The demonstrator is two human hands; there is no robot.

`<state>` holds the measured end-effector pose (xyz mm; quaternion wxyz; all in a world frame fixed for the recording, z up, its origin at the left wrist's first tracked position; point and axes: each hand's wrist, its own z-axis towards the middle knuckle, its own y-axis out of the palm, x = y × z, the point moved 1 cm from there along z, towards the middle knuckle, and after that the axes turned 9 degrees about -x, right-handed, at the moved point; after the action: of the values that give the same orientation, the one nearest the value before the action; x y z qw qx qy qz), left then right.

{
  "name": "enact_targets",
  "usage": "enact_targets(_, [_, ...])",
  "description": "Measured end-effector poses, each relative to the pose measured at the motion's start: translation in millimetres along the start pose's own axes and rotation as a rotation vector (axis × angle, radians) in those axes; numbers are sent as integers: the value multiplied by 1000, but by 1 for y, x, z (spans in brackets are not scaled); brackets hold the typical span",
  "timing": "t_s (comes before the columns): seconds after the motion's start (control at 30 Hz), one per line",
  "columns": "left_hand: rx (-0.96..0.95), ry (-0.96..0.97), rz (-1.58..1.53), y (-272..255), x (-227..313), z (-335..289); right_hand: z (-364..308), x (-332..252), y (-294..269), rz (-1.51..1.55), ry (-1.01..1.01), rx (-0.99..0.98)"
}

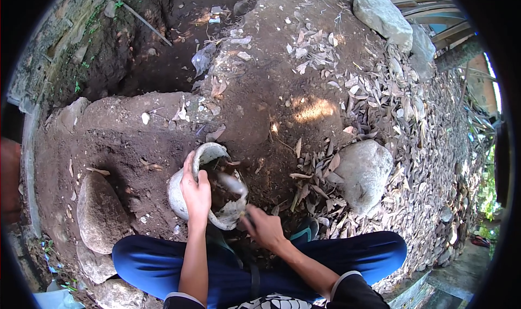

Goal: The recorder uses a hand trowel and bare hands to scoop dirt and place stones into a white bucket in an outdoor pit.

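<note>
Whitish round pot (pixel 177 196) rests on brown soil (pixel 255 111) just in front of a seated person's bent legs (pixel 149 263), its wide mouth tilted toward the person's right. On the pot's left side, the left hand (pixel 196 195) clasps the rim; at its lower right, the right hand (pixel 267 231) grips a tool whose motion-blurred blade (pixel 233 184) is inside the mouth. Left of the pot stands a brownish rock (pixel 100 214); to its right, a pale boulder (pixel 362 174) sits among dry leaves (pixel 374 100).
</note>
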<state>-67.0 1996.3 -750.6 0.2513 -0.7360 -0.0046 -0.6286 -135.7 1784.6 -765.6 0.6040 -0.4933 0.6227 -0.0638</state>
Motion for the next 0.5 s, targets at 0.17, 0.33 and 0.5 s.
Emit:
enact_targets(0.17, [1,-42,57,1,0,1,14,50,-22,216,538,508])
enact_targets(0.33, [-11,-73,123,0,2,2,35,75,-26,108,529,297])
enact_targets(0.5, [24,-117,47,-1,4,4,6,20,14,234,400,124])
